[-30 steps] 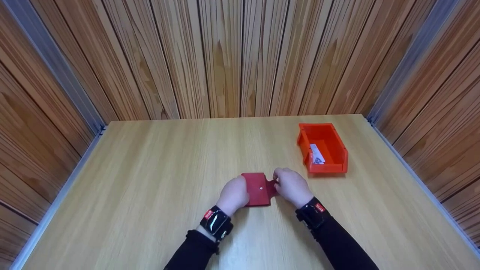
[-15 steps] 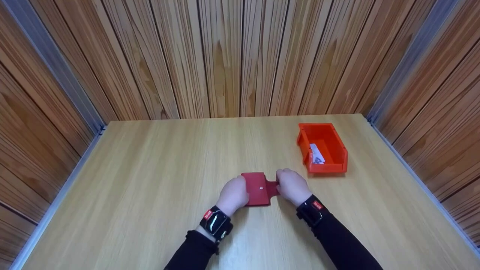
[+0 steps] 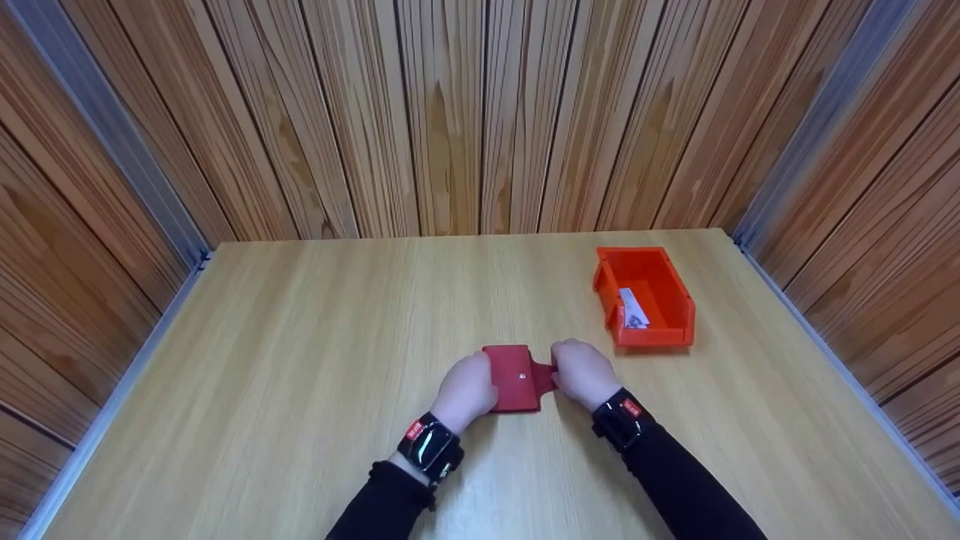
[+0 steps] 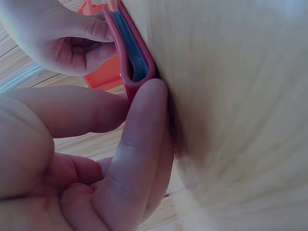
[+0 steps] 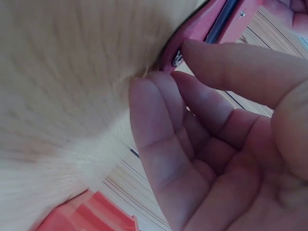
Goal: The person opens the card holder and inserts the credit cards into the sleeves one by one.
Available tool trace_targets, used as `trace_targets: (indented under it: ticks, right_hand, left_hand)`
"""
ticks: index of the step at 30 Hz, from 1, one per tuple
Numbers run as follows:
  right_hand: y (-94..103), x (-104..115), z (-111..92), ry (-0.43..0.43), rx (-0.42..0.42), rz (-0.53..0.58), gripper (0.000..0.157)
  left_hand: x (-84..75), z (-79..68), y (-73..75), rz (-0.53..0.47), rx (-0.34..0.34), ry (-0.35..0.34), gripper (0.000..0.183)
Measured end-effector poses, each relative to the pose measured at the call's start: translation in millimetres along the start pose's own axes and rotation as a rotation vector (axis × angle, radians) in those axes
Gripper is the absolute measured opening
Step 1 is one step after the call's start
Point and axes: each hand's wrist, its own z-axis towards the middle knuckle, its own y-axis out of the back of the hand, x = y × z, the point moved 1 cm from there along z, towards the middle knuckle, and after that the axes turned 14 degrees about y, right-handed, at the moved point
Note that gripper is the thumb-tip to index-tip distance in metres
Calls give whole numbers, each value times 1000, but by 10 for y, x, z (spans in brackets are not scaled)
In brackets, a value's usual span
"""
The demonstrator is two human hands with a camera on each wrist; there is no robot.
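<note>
A red card holder (image 3: 512,381) lies near the middle of the table, its strap (image 3: 543,377) extended to the right and a small metal stud (image 3: 523,376) on its front. My left hand (image 3: 465,388) pinches the holder's left side between thumb and fingers. In the left wrist view, bluish inner sleeves (image 4: 131,45) show between the red covers. My right hand (image 3: 587,373) holds the strap's end; the right wrist view shows thumb and fingertips around it, beside a metal snap (image 5: 177,58). The strap's tip is hidden by those fingers.
An orange open-front bin (image 3: 654,337) stands at the back right, past my right hand. A white printed slip (image 3: 634,309) lies inside it. Wood-plank walls (image 3: 450,120) enclose the table (image 3: 315,322) at the back and both sides.
My right hand has shifted very slightly to the right, and more of the strap shows beside its fingers. The left hand and the card holder have stayed in place.
</note>
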Motion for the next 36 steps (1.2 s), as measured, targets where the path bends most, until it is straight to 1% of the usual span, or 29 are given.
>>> trace_targets:
  ticks: [5, 9, 12, 14, 17, 19, 23, 26, 28, 33, 36]
  right_hand:
    - [5, 7, -10, 15, -8, -16, 15]
    - [2, 8, -24, 24, -16, -30, 16]
    - [-1, 11, -40, 43, -35, -45, 17]
    - [-2, 12, -43, 52, -45, -48, 18]
    - [1, 11, -45, 56, -49, -36, 18]
    - [0, 7, -42, 56, -51, -33, 19]
    - [-9, -8, -30, 45, -37, -24, 18]
    - [-16, -15, -20, 29, -18, -15, 17]
    - [-12, -14, -16, 21, -11, -7, 16]
    - [-11, -10, -15, 30, -17, -16, 17]
    - [-17, -12, -11, 28, -15, -22, 15]
  left_hand:
    - [11, -17, 13, -8, -18, 9, 28]
    - [-40, -50, 25, 42, -85, -10, 32]
    - [-100, -71, 15, 71, -115, -27, 36]
    - [-144, -80, -3, 75, -110, -32, 36]
    - [-208, -88, -36, 62, -84, -33, 37]
    - [-243, -88, -63, 67, -87, -47, 38]
    - [-299, -91, -112, 101, -135, -84, 41]
    - [-338, -94, -146, 111, -161, -95, 44]
    - [-365, -93, -165, 107, -161, -86, 46]
    - [-429, -59, -199, 98, -142, -45, 52]
    - [-453, -30, -208, 104, -147, -42, 52]
